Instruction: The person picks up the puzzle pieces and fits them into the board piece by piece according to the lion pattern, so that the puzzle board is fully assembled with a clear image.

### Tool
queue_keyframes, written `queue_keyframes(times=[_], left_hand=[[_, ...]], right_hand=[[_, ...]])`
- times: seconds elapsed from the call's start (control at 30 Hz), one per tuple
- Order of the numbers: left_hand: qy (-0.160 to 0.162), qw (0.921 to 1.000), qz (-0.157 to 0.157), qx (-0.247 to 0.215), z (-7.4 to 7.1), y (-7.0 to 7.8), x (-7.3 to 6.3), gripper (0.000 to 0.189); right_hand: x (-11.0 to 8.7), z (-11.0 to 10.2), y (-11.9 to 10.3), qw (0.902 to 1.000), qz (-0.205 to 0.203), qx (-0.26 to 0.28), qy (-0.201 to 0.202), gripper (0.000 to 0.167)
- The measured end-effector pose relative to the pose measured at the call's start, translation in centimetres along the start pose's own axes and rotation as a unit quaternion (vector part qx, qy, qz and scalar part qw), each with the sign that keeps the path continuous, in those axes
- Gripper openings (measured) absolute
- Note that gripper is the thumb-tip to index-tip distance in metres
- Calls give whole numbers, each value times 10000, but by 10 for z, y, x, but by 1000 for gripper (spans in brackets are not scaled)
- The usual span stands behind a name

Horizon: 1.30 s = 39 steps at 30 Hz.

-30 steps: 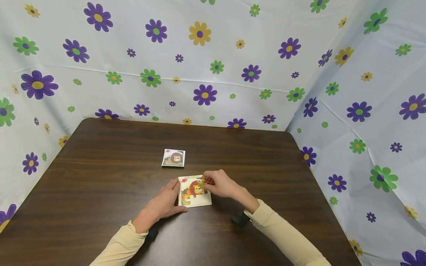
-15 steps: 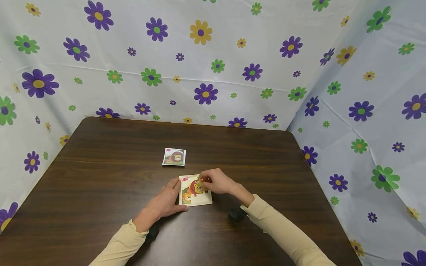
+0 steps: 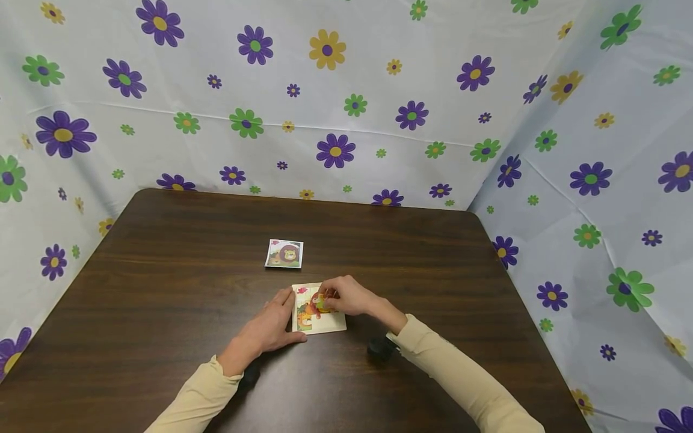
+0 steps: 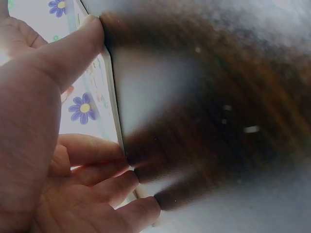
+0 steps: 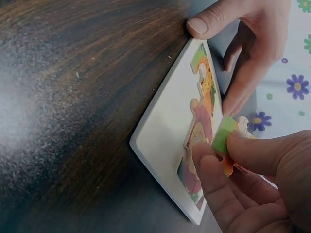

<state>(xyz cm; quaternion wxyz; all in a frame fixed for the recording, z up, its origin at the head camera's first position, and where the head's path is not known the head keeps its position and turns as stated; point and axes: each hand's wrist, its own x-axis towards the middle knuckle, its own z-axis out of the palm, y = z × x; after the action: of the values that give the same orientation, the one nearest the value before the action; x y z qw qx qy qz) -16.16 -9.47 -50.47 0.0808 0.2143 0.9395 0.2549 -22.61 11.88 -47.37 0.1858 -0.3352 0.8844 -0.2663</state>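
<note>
A pale puzzle board lies on the table, partly filled with pieces that show a lion picture. My left hand rests along its left side. In the left wrist view, the thumb and straight fingers touch the board's edge. Above the board, my right hand pinches a puzzle piece between thumb and fingers. That piece shows green and orange and is held tilted in the right wrist view. The fitted pieces form a strip beside a bare area of the board. My right fingers hide part of the picture in the head view.
A small square card with a lion picture lies on the dark wooden table, behind the board. A white cloth with printed flowers hangs behind and at both sides of the table.
My right hand has shifted slightly left over the board, bringing the puzzle piece with it. My left hand has stayed at the board's left side.
</note>
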Motion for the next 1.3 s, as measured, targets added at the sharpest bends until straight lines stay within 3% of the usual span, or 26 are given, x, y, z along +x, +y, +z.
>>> queue_keyframes(times=[0.6, 1.0, 1.3], left_hand=[[93, 9999, 52, 24, 1, 0, -2, 92], [-1, 10000, 10, -36, -2, 0, 0, 94], [-15, 10000, -3, -65, -4, 1, 1, 94]], right_hand=[[5, 12, 6, 9996, -112, 94, -249, 16], [0, 17, 0, 9995, 173, 138, -235, 8], [0, 24, -3, 9997, -147, -189, 68, 11]])
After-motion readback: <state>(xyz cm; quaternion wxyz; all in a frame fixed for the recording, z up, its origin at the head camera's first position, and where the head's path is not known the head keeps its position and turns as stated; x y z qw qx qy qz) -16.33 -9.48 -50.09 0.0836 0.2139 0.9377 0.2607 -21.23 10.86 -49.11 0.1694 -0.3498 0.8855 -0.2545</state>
